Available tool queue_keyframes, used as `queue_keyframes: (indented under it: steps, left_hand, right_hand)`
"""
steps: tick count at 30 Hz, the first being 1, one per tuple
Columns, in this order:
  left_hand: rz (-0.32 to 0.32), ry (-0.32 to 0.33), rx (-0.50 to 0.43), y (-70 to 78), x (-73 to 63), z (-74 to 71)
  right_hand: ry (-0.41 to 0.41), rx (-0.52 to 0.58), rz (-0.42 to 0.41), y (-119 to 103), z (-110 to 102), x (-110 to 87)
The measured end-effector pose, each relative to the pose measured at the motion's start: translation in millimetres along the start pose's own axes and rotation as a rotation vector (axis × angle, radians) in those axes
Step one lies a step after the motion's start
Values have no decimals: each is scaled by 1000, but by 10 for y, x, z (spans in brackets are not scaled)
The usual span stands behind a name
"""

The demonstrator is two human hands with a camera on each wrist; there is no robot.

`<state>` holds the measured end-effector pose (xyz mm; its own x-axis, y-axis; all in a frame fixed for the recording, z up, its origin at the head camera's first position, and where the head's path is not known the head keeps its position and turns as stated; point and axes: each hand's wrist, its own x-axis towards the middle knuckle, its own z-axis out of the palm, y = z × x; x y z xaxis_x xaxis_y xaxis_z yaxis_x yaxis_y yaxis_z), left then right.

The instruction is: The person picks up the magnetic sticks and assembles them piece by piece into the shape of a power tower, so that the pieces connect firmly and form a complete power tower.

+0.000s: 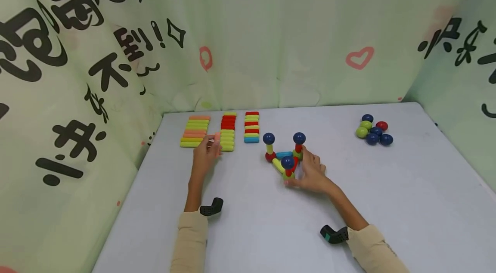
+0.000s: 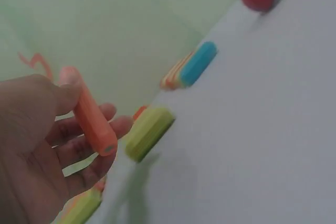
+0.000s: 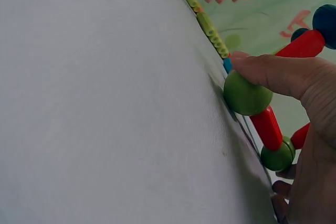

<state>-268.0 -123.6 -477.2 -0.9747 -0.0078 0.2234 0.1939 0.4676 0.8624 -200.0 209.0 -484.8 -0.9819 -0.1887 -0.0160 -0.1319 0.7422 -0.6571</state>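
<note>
My left hand (image 1: 203, 160) pinches an orange rod (image 2: 93, 114) between thumb and fingers, held up over the rows of rods. On the table stands a triangular ball-and-rod frame (image 1: 284, 154). Its base joins a red ball (image 1: 270, 157) and two green balls by blue, yellow and red rods. Short upright rods, one yellow and two red, each carry a dark blue ball (image 1: 287, 162) on top. My right hand (image 1: 313, 175) grips the frame from its right side. The thumb presses the front green ball (image 3: 248, 94), while the fingers reach the rear green ball (image 3: 278, 156).
Behind the left hand lie three columns of coloured rods: a left one (image 1: 195, 126), a middle one (image 1: 228, 123) and a right one (image 1: 252, 127). At the back right, loose blue, green and red balls (image 1: 376, 131) sit together. A printed curtain (image 1: 290, 49) borders the white table (image 1: 248, 230).
</note>
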Motion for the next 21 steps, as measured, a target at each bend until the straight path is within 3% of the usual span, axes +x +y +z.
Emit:
queue_keyframes:
  steps: [3, 6, 11, 14, 17, 21]
  left_hand:
    - [-33, -53, -161, 97, -14, 238]
    - [-114, -89, -279, 204, -25, 453]
    - [-271, -104, -534, 349, 13, 739]
    - [-333, -110, -665, 407, 80, 863]
    - [-346, -175, -667, 448, 160, 958]
    - [-305, -360, -594, 473, 264, 1044]
  right_hand:
    - [-22, 15, -27, -12, 25, 4]
    - [-53, 53, -34, -24, 13, 6]
    - [-70, 151, -33, 4, -77, 2]
    - [-74, 173, -39, 4, -87, 1]
    - [-69, 177, -40, -40, -35, 6]
    - [-28, 174, -35, -108, 56, 13]
